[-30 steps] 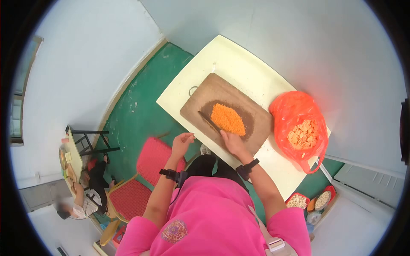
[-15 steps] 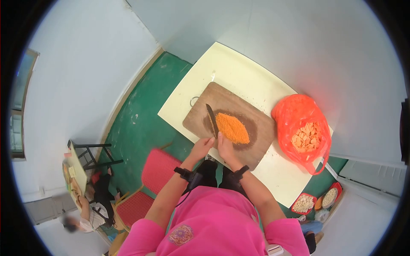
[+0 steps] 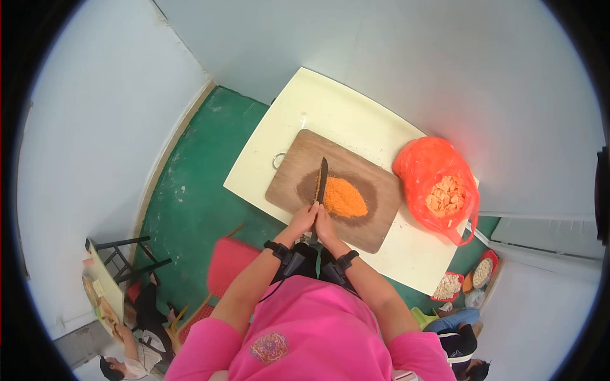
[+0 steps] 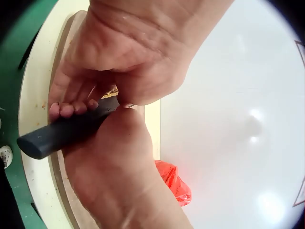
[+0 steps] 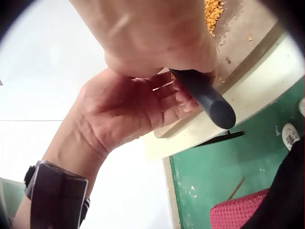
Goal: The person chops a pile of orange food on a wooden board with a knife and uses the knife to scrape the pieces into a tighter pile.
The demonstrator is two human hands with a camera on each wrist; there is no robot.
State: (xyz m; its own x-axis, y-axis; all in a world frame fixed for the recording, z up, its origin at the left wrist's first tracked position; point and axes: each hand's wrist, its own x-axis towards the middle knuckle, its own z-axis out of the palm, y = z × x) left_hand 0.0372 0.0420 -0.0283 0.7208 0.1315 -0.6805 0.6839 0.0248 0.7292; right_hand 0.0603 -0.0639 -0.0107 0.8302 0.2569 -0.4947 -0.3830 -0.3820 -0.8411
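Note:
Upright over the cutting board stands a kitchen knife, orange crumbs along the left side of its blade. My right hand grips its black handle, whose butt sticks out towards my body. The left hand meets it at the base of the blade, thumb and fingers about the knife there; the hands partly hide this contact. In the right wrist view the left palm faces the knife handle. A heap of finely chopped orange bits, like minced carrot, lies beside the blade.
The board rests on a cream table. A red plastic bag of orange slices stands at its right end. Red chairs are at lower left, and red baskets of pale pieces at lower right. Other people sit on both sides.
My left hand has come from beyond the table edge to the knife. The knife has swung from lying slanted beside the heap to pointing away from me, and both hands are nearer my body.

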